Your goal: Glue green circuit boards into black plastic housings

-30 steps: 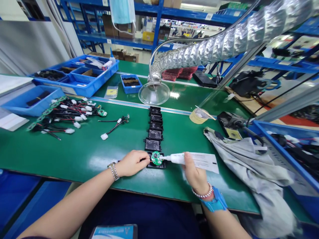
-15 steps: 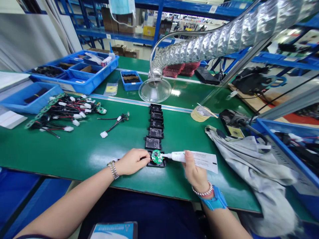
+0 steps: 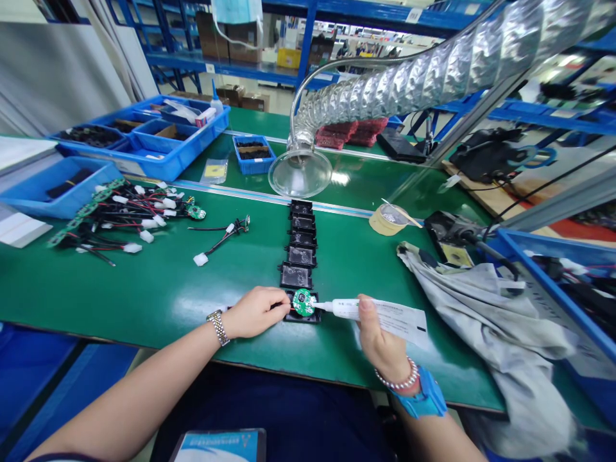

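My left hand (image 3: 257, 312) is closed in a pinch at the left side of a round green circuit board (image 3: 304, 302), on the red and black wires beside it. The board lies over the nearest black plastic housing (image 3: 315, 316). In my right hand (image 3: 380, 337) is a white tube (image 3: 392, 317), gripped between thumb and fingers, its narrow nozzle at the board's right edge. Several more black housings (image 3: 296, 276) run in a column away from me. A wired board (image 3: 231, 229) rests on the green table to the left.
Wired boards (image 3: 139, 218) are heaped at the left by blue trays (image 3: 178, 154). An extraction hood (image 3: 299, 174) hangs over the table's middle. To the right are a yellow tub (image 3: 386, 219), grey cloth (image 3: 462, 308) and a blue bin (image 3: 568, 301).
My right hand and the tube have shifted slightly to the right, and the tube is tilted a little differently. My left hand has stayed in place.
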Available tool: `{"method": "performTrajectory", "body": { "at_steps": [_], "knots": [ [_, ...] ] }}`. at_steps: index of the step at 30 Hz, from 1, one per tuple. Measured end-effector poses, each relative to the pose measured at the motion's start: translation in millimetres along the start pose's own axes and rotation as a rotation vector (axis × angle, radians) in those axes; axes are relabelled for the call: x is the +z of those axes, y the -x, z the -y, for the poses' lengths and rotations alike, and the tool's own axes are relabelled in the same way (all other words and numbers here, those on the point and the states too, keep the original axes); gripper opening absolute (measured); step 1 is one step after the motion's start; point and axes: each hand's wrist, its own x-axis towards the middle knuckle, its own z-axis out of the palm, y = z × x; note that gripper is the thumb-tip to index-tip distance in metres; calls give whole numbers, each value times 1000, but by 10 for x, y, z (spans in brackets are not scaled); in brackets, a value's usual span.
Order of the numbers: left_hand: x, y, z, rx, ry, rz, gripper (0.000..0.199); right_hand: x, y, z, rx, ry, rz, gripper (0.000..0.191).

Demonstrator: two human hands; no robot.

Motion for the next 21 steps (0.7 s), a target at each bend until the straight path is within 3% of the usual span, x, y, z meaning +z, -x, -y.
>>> {"method": "performTrajectory", "body": {
  "at_steps": [8,12,15,21],
  "knots": [
    [9,5,23,6,-15,-2,22,-54,-23,49,-83,40,31,51],
    [5,-1,27,15,-16,-2,21,-106,-64,152,-114,16,123,50],
    [6,-3,33,16,-18,0,22,-134,-91,220,-102,-29,208,50],
    [2,3,20,10,-27,4,22,-151,-91,216,-36,-63,202,49]
  ]
}}
